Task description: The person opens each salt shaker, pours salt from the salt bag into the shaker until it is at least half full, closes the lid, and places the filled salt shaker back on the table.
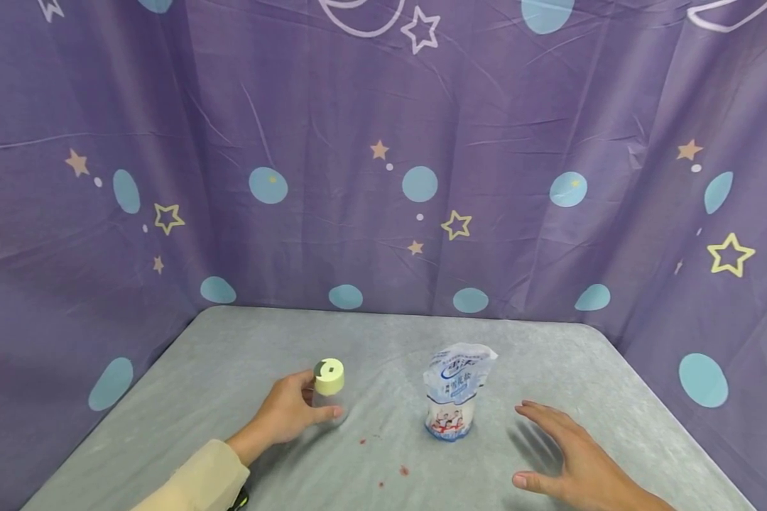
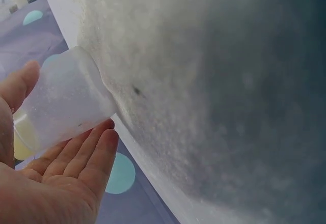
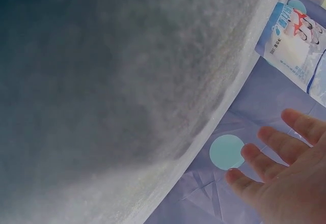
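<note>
A small translucent jar with a pale yellow-green lid stands upright on the table, left of centre. My left hand is around it, thumb on the near side and fingers on the far side. In the left wrist view those fingers look nearly straight, fingertips right beside the jar's wall. A blue-and-white printed plastic pouch, its top creased and leaning, stands right of centre. To its right, apart from it, my right hand hovers with fingers spread and nothing in it.
A grey cloth-like cover lies over the table. Small red specks mark it between the jar and my body. A purple patterned curtain hangs along the back and both sides.
</note>
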`<state>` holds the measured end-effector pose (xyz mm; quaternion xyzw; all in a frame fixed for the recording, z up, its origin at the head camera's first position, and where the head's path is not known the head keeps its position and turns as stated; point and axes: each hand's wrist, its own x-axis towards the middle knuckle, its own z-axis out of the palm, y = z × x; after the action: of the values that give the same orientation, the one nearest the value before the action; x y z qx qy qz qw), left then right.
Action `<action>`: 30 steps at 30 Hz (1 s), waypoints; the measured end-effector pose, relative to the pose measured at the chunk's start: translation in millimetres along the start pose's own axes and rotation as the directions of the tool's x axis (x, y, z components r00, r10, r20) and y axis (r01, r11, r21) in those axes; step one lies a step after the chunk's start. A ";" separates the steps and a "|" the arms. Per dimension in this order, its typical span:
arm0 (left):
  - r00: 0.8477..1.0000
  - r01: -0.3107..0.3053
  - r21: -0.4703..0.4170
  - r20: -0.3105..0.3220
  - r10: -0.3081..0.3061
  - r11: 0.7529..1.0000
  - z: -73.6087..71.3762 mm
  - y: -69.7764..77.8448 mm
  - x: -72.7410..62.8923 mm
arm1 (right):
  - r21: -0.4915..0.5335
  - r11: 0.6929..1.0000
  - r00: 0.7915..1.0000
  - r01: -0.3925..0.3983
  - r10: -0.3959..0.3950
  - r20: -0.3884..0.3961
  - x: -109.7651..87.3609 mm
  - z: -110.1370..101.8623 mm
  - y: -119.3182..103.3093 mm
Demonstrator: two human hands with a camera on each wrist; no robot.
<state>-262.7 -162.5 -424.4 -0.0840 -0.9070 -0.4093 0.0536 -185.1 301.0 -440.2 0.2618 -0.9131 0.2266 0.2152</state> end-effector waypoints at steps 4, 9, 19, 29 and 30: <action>1.000 -0.009 -0.009 0.003 0.009 1.000 1.6 1.3 -1.4 | 0.008 1.000 1.000 0.016 -0.016 -0.002 0.1 1.1 0.2; 1.000 -0.022 -0.020 0.008 0.022 1.000 3.4 3.6 -4.2 | 0.010 1.000 1.000 0.023 -0.023 -0.002 0.1 1.5 -0.6; 0.999 -0.043 -0.028 0.022 0.044 0.999 6.8 8.6 -11.1 | 0.010 1.000 1.000 0.017 -0.017 0.007 -0.3 0.6 -2.3; 0.995 -0.080 -0.038 0.063 0.082 0.996 8.5 15.6 -17.3 | 0.006 1.000 1.000 0.018 -0.018 0.011 -0.3 1.0 -2.9; 0.994 -0.080 -0.042 0.069 0.082 0.996 8.8 16.1 -17.9 | 0.004 1.000 1.000 0.018 -0.018 0.011 -0.2 1.1 -3.0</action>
<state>-242.3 -147.4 -421.3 -0.1363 -0.8960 -0.4211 0.0364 -183.6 298.2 -440.3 0.2717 -0.9115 0.2251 0.2115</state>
